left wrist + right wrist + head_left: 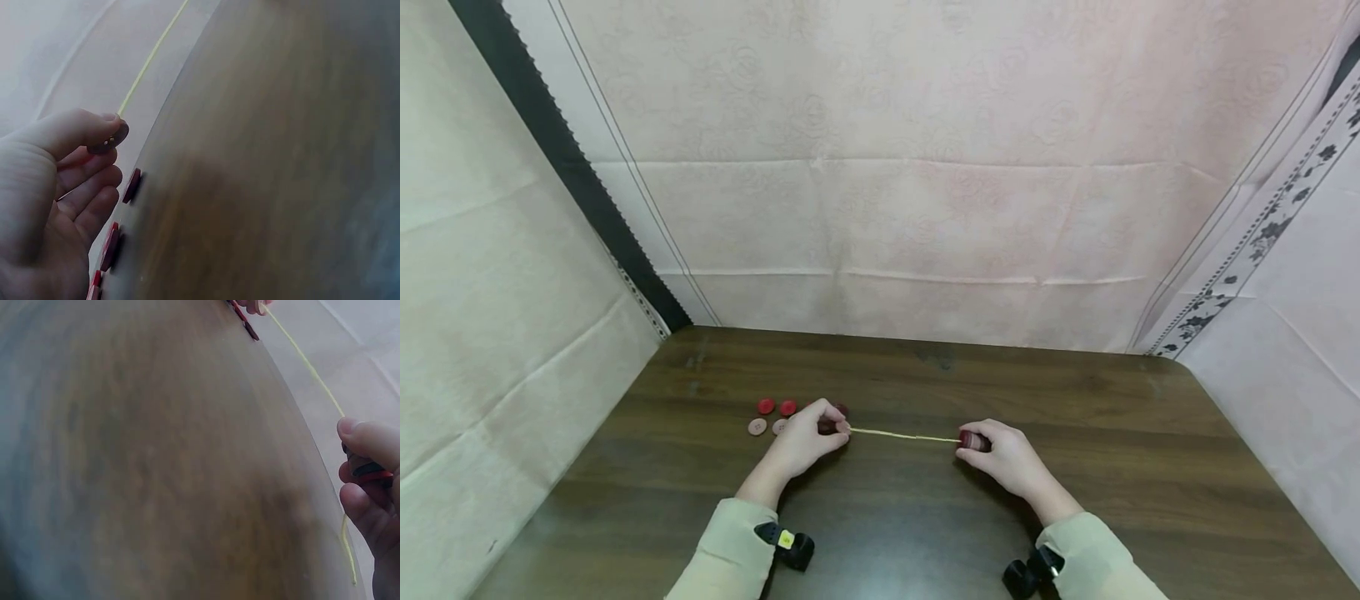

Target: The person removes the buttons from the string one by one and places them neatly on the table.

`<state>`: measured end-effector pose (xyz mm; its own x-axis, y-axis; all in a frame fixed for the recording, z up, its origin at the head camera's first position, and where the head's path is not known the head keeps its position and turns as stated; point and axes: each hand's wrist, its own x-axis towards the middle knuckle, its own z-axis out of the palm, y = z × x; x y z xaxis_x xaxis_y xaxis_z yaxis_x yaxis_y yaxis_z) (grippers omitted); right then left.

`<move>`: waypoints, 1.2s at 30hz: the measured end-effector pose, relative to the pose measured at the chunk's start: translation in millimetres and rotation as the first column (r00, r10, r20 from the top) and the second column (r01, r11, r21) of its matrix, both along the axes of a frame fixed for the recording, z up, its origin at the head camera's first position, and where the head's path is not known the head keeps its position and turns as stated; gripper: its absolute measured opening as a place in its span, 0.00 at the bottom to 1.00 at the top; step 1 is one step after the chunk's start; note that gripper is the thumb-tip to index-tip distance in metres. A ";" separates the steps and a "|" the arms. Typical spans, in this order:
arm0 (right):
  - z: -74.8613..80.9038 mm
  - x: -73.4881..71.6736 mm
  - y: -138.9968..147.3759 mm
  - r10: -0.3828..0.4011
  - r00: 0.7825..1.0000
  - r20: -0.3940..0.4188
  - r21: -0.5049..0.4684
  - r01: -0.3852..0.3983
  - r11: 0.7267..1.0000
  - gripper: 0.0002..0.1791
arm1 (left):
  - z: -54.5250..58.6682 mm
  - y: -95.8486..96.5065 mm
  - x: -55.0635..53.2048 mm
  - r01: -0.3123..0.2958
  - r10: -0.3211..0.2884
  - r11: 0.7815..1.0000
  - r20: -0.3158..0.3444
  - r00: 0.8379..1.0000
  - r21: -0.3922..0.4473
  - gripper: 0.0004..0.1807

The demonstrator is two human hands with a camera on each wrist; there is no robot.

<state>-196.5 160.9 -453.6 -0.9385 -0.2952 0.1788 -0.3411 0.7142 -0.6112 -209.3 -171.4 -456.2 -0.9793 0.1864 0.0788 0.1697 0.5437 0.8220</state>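
Note:
A yellow string (902,435) runs nearly straight between the two hands, above the table. My left hand (808,437) pinches a dark brown button (112,140) together with the string's end, thumb against fingers. Further right, my right hand (1007,454) grips a short stack of red, pink and dark buttons (975,442) at the other part of the string. A loose tail of string (345,544) hangs below the right fingers in the right wrist view. Whether the string passes through the left button's hole cannot be told.
Beside and behind the left hand lie loose buttons: red ones (765,406), pink ones (757,427) and a dark one (842,409), some partly covered by the hand. The brown wooden table (880,517) ends at a pale cloth backdrop (925,208), with cloth at both sides.

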 end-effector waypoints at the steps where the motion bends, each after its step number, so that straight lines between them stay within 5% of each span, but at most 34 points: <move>1: 0.1 0.1 0.6 -0.001 1.000 0.001 0.000 0.001 1.000 0.16 | 0.2 -0.3 0.0 -0.004 0.004 1.000 -0.004 1.000 -0.008 0.10; 17: -0.8 0.9 2.6 -0.006 1.000 0.015 0.010 0.006 1.000 0.16 | 4.6 -2.6 -0.4 0.016 -0.022 0.991 -0.038 0.999 -0.134 0.09; 29: -0.7 2.0 2.0 0.000 1.000 0.020 0.017 0.000 1.000 0.17 | 3.1 -2.9 -3.2 0.044 -0.088 0.952 -0.133 0.987 -0.302 0.10; 36: -3.9 1.9 1.1 0.006 1.000 0.019 0.020 -0.007 1.000 0.17 | 6.6 -3.8 -2.3 0.000 -0.069 0.910 -0.153 0.986 -0.414 0.10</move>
<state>-194.6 162.1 -457.5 -0.9397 -0.3048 0.1552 -0.3345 0.7240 -0.6033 -211.6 -175.2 -449.6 -0.9523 0.2695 0.1433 0.3049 0.8186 0.4867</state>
